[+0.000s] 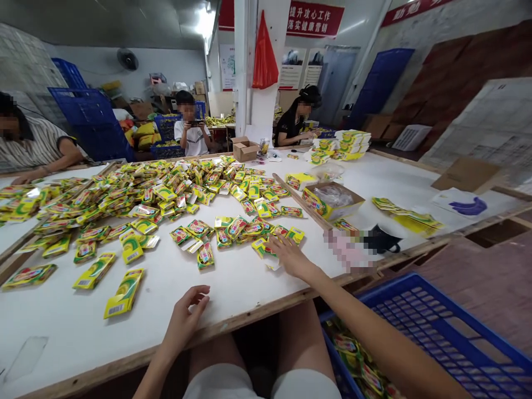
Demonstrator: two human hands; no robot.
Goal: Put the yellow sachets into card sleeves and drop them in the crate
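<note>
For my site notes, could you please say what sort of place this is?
Probably a small packing workshop: yellow packets are heaped on a white table, yellow boxes stand stacked farther back, and a blue crate holds more packets.

Free tabletop (236,288) nearside, packet heap (137,191) beyond

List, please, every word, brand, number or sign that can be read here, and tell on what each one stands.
"提升攻心工作", upper line: red banner by the pillar.
"落实健康营销", lower line: same banner.
"勤勉", apparently: right banner; the rest is cut off by the picture's edge.
Packets: lettering and barcodes too small and blurred to read.
Posters: print too small to read.
Can: too blurred to read.
</note>
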